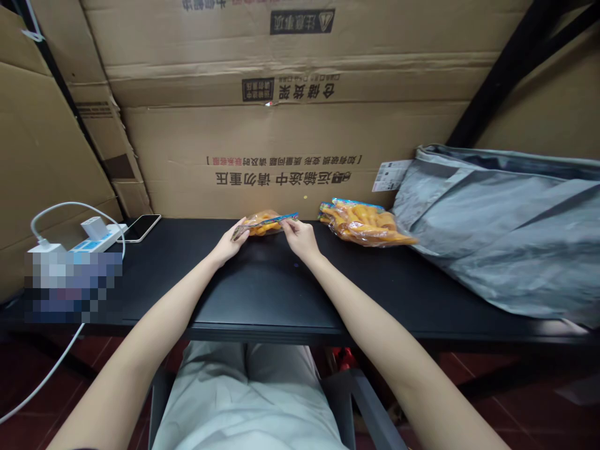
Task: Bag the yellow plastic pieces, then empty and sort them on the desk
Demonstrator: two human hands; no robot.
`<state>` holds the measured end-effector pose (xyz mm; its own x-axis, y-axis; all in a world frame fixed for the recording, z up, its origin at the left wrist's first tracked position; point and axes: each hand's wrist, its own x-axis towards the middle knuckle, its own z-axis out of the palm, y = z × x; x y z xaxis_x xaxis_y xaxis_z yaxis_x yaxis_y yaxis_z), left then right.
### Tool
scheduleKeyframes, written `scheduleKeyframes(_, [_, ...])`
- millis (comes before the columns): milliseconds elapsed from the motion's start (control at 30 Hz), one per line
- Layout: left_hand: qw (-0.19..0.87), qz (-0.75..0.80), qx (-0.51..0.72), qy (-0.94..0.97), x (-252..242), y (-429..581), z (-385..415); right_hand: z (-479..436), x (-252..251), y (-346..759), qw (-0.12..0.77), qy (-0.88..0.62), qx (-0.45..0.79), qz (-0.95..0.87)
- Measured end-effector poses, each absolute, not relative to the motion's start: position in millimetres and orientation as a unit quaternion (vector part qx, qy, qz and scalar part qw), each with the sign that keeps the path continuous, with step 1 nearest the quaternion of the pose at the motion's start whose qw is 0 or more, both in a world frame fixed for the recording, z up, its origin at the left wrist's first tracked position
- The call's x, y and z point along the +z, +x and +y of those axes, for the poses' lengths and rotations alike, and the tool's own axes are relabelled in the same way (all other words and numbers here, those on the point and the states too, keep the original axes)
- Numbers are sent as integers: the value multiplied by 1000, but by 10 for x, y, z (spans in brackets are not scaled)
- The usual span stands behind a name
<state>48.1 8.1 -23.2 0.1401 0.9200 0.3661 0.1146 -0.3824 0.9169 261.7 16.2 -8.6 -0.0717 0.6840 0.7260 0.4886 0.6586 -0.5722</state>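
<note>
Smooth tabletop (272,294), clear plastic bag (260,229)

At the counter's (267,297) far middle, a plastic bag (263,227) is between the left hand (230,242) and right hand (302,241). A second bag (363,225) lies to the right, next to a tote (506,234). Left of the hands lies a phone (143,227), a power strip (96,244) farther left. Cardboard (290,134) stands behind.

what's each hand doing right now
Left hand: closed on the left end of the snack packet with orange contents.
Right hand: closed on the same packet's right end, near its blue edge.
</note>
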Motion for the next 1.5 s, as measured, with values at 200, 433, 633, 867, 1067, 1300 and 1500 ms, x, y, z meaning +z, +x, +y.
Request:
scheduleKeyframes(200, [364, 401, 501, 675, -161, 511, 61, 133, -37, 2607, 569, -398, 86, -714])
scheduleKeyframes(433, [433, 466, 429, 641, 60, 419, 192, 240, 152, 2601, 595, -393, 282, -642])
scheduleKeyframes(633, [494, 492, 384, 606, 166, 589, 300, 444, 355, 2609, 620, -405, 329, -586])
scheduleKeyframes(867, [456, 493, 530, 519, 180, 980, 389, 649, 414, 2640, 682, -396, 225, -572])
scheduleKeyframes(1067, [566, 408, 533, 479, 281, 969, 369, 685, 562, 2640, 688, -367, 195, -595])
scheduleKeyframes(1300, [566, 337, 584, 475, 434, 781, 352, 567, 751, 2615, 673, -312, 207, -638])
scheduleKeyframes(1500, [494, 258, 678, 480, 560, 601, 287, 231, 760, 2626, 659, -352, 204, -632])
